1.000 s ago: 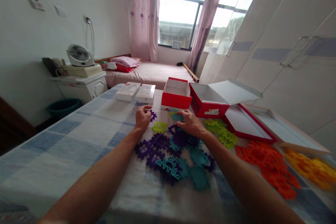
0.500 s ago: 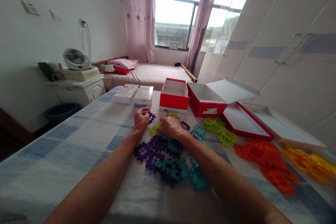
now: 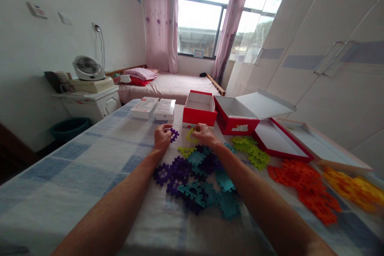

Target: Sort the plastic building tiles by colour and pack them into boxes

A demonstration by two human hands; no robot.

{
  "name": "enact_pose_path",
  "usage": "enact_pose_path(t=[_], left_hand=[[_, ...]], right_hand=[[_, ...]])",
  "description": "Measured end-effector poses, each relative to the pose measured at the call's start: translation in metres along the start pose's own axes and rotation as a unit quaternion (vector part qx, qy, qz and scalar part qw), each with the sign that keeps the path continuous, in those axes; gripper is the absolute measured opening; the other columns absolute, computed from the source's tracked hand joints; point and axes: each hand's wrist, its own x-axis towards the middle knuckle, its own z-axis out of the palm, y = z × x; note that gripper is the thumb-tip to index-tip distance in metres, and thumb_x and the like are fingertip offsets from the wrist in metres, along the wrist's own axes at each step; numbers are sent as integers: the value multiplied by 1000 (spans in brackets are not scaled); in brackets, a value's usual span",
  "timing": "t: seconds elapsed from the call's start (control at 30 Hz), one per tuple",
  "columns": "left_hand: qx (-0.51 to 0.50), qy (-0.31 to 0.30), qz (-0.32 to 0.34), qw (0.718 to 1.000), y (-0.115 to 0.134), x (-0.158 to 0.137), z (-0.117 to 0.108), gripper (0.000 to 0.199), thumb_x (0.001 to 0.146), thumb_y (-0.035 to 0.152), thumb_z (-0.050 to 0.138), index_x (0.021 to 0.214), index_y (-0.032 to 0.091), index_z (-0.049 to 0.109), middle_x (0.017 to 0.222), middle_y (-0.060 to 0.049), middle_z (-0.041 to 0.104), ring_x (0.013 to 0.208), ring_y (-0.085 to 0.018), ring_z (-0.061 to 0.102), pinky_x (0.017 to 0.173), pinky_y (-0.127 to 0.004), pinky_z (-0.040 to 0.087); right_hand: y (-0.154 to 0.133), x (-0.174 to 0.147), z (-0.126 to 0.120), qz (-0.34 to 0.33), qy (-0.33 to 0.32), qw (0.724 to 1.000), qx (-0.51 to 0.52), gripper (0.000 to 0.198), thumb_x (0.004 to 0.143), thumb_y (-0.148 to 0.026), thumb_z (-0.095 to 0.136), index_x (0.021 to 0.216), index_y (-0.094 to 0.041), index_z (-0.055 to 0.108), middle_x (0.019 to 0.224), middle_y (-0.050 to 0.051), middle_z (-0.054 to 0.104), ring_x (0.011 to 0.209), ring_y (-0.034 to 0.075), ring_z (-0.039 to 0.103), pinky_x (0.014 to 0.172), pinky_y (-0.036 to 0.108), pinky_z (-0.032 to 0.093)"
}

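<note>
My left hand point(image 3: 163, 136) is closed on a purple toothed building piece point(image 3: 173, 135), left of the pile. Between the fingertips of my right hand point(image 3: 205, 133) is a yellow-green building piece point(image 3: 191, 135), in front of a red open box. Below both hands spreads a mixed pile of purple pieces point(image 3: 180, 168) and teal pieces point(image 3: 227, 204). Another yellow-green piece point(image 3: 186, 151) lies at the pile's upper edge. My right forearm covers part of the pile.
Two white boxes point(image 3: 145, 107) and an open red box point(image 3: 199, 114) stand at the back. A lidded red box point(image 3: 240, 122) and shallow trays point(image 3: 283, 138) sit right. Green point(image 3: 253, 152), orange point(image 3: 303, 186) and yellow pieces point(image 3: 354, 188) lie in separate heaps along the right.
My right hand has moved up and slightly right from the pile, with the yellow-green piece in its fingers. Teal and purple pieces beneath it have come into view. My left hand has hardly moved.
</note>
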Motion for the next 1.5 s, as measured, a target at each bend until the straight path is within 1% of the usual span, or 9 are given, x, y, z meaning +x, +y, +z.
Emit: enact_pose_path(t=[0.23,0.5,0.7,0.8,0.9,1.07,1.23,1.37,1.5], left_hand=[[10,-15,-7,1000,4,-2,0,31,61,6,50,87,12,66,66,-5,66,54,-13,63,49,-20,46],[17,-47,-17,999,8,-6,1,26,63,9,54,85,13,67,55,-1,62,49,-13,61,45,-19,43],[22,-57,-12,998,5,-5,2,24,63,11,55,83,14,67,54,0,61,46,-11,58,44,-18,42],[23,-57,-10,998,4,-4,2,24,63,11,55,83,14,68,53,1,60,44,-10,56,44,-18,40],[25,-57,-8,998,4,-5,2,23,63,12,55,82,14,67,54,1,60,44,-10,55,44,-18,40],[24,-61,-13,998,4,-4,2,22,62,13,56,81,14,67,54,0,61,44,-11,56,45,-20,41],[18,-56,-21,998,4,-4,2,22,61,14,57,80,15,68,56,0,62,46,-12,58,46,-21,43],[25,-58,-15,998,4,-4,2,22,61,14,56,80,16,68,55,0,61,46,-12,57,46,-21,43],[37,-67,-9,997,2,-4,2,24,62,14,54,82,15,68,53,0,60,46,-12,57,45,-20,41]], right_hand=[[28,21,5,94,9,995,0,37,73,-32,60,104,-13,66,106,15,67,100,25,61,75,27,46],[26,30,7,100,-40,993,45,28,66,-25,68,88,-9,69,87,12,68,79,21,64,59,23,43],[17,10,-17,15,-55,994,95,33,76,-22,57,105,-10,63,95,8,67,77,13,59,56,18,40],[3,-5,-27,-90,-137,981,100,32,76,-29,60,106,-16,64,91,1,67,71,10,58,57,17,41],[-11,-14,-25,-179,-199,963,29,30,74,-29,63,100,-15,66,86,2,67,70,12,56,58,19,40],[-22,-17,-15,-175,-181,968,-21,34,69,-30,68,98,-12,66,88,8,67,77,18,56,60,22,38],[-21,-17,-10,-203,-179,963,3,31,71,-27,67,99,-15,63,90,3,65,77,14,54,62,21,37],[-11,-22,-13,-165,-94,968,162,28,76,-30,61,97,-13,59,87,3,63,75,12,54,62,21,39],[23,-38,-35,-75,-5,937,340,33,77,-36,56,101,-14,54,90,5,63,75,14,58,63,24,44]])
